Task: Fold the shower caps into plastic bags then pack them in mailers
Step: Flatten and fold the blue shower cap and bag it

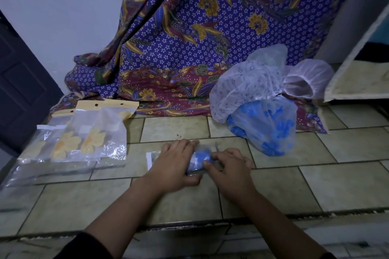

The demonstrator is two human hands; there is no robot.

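Several things lie around the hands on the tiled surface [294, 185]. At ten o'clock from the hands, three clear packets with yellow flowers [92, 134] lie overlapping one another, and at nine o'clock, nearer to the edge, are some flat clear bags [42, 172]. At two o'clock is a heap of loose shower caps [250, 86], with a white printed one on top, a blue-flowered one under it and a plain white one behind. A purple batik cloth [210, 38] hangs at twelve o'clock, and its hem spreads on the tiles under the heap. A dark door [21, 90] stands at far nine o'clock. The folded shower cap [200, 157], pale plastic with blue flowers, is a small tight bundle inside a clear plastic bag [149, 160]. This bag lies flat on the tiles in the middle of the view, between both hands, and its white strip shows at nine o'clock of the left hand [174, 164]. That hand lies palm down over the bag, its fingers nearly straight, pointing to one o'clock and pressing. The right hand [229, 166] is at three o'clock of the bundle, with fingers curled, and its thumb and fingertips pinch the bundle's end.
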